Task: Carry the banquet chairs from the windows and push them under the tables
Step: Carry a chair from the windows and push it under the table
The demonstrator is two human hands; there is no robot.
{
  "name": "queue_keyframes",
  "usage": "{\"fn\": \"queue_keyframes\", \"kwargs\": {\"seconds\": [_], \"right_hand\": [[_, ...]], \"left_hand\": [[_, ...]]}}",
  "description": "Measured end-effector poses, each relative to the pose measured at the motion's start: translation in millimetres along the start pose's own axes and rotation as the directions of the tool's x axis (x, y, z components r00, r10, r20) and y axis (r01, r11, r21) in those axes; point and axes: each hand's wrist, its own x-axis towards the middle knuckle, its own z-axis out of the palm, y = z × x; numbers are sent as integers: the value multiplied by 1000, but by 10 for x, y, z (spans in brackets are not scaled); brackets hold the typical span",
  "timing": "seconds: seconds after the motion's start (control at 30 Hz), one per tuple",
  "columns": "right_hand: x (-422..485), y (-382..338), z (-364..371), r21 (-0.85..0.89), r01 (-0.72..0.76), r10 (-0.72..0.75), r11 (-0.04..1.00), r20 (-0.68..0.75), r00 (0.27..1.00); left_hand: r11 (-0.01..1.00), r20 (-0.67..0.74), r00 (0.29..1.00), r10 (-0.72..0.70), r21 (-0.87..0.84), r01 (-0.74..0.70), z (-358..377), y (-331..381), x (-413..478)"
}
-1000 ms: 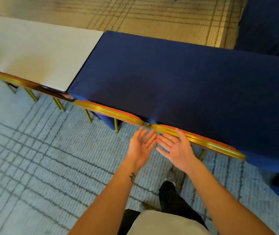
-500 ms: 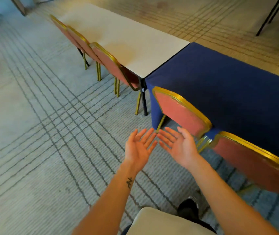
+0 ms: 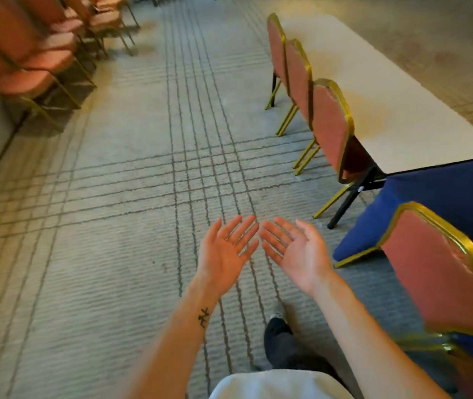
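Holding anything, those two bare hands?

No. The left hand (image 3: 223,256) and right hand (image 3: 297,254) hover palms up, side by side over the grey lined carpet (image 3: 100,240), off the near left of the long white-topped rectangular desk (image 3: 387,110). The fingers (image 3: 241,229) of both are straight and spread, gripping nothing, and the fingertips nearly meet.

And the chairs?

Three pink-padded, gold-framed banquet chairs (image 3: 330,131) stand in a row along the white desk's left edge, backs to the aisle, seats tucked under it. A fourth pink-and-gold chair (image 3: 442,272) stands past the white desk's near end, against the blue-clothed desk (image 3: 445,191) that butts onto it.

Any not placed?

A row of the same pink chairs (image 3: 25,67) lines the wall across the aisle from the white desk, well apart from it. How many, I cannot tell; they are blurred.

Anything else by the white desk?

A black folding leg (image 3: 347,203) under its near corner. Nearer the camera than that, a pale shoe (image 3: 277,312) rests on the carpet.
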Motion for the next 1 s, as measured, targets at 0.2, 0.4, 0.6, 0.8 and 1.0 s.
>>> {"fn": "queue_keyframes", "kwargs": {"seconds": [0.2,0.4,0.6,0.8,1.0], "right_hand": [[973,145,745,-83,-106,115,991,112,987],[2083,196,1722,-129,-202,228,971,235,945],[2888,338,2804,-214,-305,364,928,351,863],[3504,736,3710,-348,-367,484,863,357,799],[4144,1388,4716,-450,-357,527,819,341,779]], "left_hand": [[990,-93,990,110,-82,-118,-402,795,410],[953,-222,949,222,-155,-259,-542,1772,925],[882,-303,889,342,-223,-415,-760,2713,1208],[799,-398,823,404,-284,-530,-1203,3492,1388],[737,-452,792,411,-347,-581,-1978,4403,1637]]}}
